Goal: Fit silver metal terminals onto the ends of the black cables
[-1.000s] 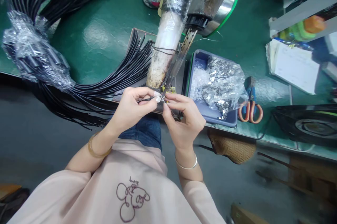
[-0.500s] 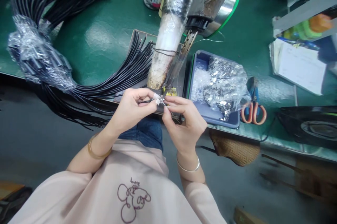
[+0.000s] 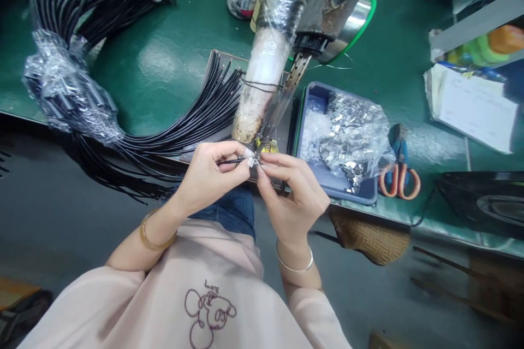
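Note:
My left hand is closed, with thumb and forefinger pinching the end of a black cable. A tiny silvery metal connector shows at its fingertips, which have white wrapping on them. Close by on the right, my right hand pinches a thin silvery strand against the connector; its exact kind is too small to tell. Just above the fingertips, the soldering iron points down, its tip almost at the connector. Whether they touch cannot be made out.
A bundle of black cables curves in from a plastic-wrapped section at left. A taped white tube stands beside the iron. On the right are a blue tray with a bag of metal pieces, orange-handled pliers and papers.
The whole view has shifted slightly, so everything sits a little lower and to the right. Both hands keep their pinch at the same spot under the iron tip.

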`<act>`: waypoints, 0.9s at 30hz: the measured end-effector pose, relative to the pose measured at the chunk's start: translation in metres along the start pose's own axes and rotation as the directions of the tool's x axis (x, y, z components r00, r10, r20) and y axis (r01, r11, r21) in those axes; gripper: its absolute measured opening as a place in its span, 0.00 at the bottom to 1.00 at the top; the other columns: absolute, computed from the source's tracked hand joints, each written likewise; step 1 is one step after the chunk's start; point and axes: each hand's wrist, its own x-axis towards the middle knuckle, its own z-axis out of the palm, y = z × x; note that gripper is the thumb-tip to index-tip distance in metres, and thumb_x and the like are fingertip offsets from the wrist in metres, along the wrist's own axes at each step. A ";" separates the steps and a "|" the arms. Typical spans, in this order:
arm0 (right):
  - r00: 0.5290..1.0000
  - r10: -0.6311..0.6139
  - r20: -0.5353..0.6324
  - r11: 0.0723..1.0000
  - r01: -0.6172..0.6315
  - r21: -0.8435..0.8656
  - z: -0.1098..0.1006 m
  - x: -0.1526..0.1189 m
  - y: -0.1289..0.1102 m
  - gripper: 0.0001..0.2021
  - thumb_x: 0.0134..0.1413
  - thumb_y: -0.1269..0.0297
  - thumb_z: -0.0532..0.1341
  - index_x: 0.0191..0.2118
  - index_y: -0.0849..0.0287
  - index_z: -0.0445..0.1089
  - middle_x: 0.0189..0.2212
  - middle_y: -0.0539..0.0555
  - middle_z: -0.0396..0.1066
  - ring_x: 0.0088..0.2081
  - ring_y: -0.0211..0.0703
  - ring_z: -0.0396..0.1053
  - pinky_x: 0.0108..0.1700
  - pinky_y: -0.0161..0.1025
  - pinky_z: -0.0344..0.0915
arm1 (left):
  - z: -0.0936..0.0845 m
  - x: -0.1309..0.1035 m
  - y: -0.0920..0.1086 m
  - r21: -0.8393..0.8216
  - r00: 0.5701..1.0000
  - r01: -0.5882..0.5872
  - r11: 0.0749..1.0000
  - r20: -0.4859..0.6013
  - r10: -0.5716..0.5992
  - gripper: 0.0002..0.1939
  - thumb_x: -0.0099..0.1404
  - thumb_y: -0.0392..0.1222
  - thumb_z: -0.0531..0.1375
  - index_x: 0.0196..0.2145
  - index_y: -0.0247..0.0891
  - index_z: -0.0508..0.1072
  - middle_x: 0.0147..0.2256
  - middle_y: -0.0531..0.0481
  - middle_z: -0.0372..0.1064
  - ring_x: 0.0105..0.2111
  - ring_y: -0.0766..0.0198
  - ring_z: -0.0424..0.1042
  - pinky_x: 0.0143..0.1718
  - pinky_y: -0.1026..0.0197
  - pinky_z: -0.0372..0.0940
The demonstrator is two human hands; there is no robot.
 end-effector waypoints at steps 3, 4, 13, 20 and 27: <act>1.000 0.006 -0.004 1.000 -0.006 0.007 0.000 0.000 0.000 0.10 0.57 0.78 0.66 0.37 0.53 0.73 0.38 0.51 0.81 0.41 0.43 0.81 0.44 0.42 0.78 | 0.000 0.001 0.001 -0.015 1.000 0.007 1.000 0.005 -0.007 0.05 0.54 0.36 0.62 0.26 0.34 0.79 0.19 0.57 0.61 0.19 0.75 0.48 0.18 0.69 0.47; 1.000 0.006 -0.003 1.000 -0.006 0.009 -0.001 0.000 0.000 0.10 0.57 0.78 0.66 0.37 0.53 0.72 0.38 0.51 0.81 0.41 0.43 0.81 0.44 0.42 0.78 | 0.000 0.001 0.001 -0.019 1.000 0.008 1.000 0.003 -0.008 0.05 0.54 0.36 0.62 0.25 0.34 0.79 0.18 0.58 0.60 0.18 0.75 0.48 0.18 0.69 0.46; 0.999 -0.003 0.037 1.000 0.003 0.000 -0.002 0.001 -0.001 0.10 0.57 0.78 0.65 0.36 0.53 0.70 0.39 0.51 0.81 0.41 0.42 0.81 0.43 0.40 0.78 | -0.001 0.003 0.002 -0.009 1.000 0.017 1.000 -0.009 -0.017 0.04 0.54 0.35 0.63 0.24 0.33 0.78 0.16 0.60 0.53 0.18 0.75 0.46 0.18 0.68 0.43; 0.999 -0.033 0.043 0.998 0.035 -0.048 -0.001 0.000 0.002 0.10 0.59 0.77 0.65 0.38 0.53 0.71 0.39 0.52 0.81 0.40 0.42 0.81 0.43 0.41 0.78 | -0.002 0.001 -0.002 0.024 1.000 -0.009 1.000 0.013 0.009 0.05 0.55 0.35 0.62 0.26 0.33 0.79 0.18 0.59 0.56 0.18 0.75 0.47 0.18 0.68 0.45; 0.998 -0.045 0.035 0.997 0.047 -0.055 0.000 0.001 0.003 0.10 0.59 0.78 0.66 0.38 0.54 0.71 0.38 0.51 0.81 0.40 0.40 0.80 0.43 0.37 0.78 | -0.001 -0.001 -0.001 0.054 0.999 -0.039 0.998 0.025 0.037 0.06 0.58 0.34 0.62 0.27 0.33 0.79 0.18 0.59 0.56 0.19 0.74 0.48 0.18 0.69 0.47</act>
